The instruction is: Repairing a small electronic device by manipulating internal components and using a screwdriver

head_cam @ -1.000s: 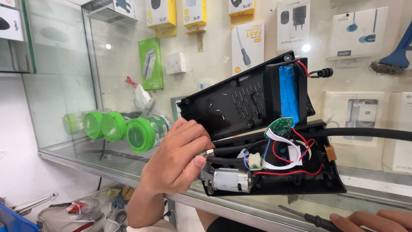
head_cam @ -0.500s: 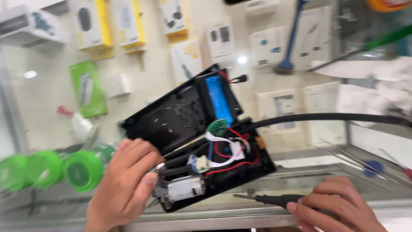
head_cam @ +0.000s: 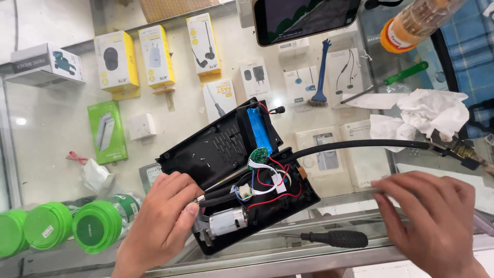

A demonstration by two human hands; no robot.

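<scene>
Right hand [head_cam: 429, 219] off screwdriver [head_cam: 334, 238], handle pointing right, lying crosswise

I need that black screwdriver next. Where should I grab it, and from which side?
Take the screwdriver by its thick black handle, from above. It lies flat on the glass counter, handle towards the right hand, thin shaft pointing left, nothing on top of it.

A small electronics shop with repairs: boxed chargers and earphones [head_cam: 201, 44] lie on display under the glass worktop [head_cam: 288, 257], where a screwdriver [head_cam: 332, 238] rests beside an opened black device [head_cam: 242, 175].
</scene>
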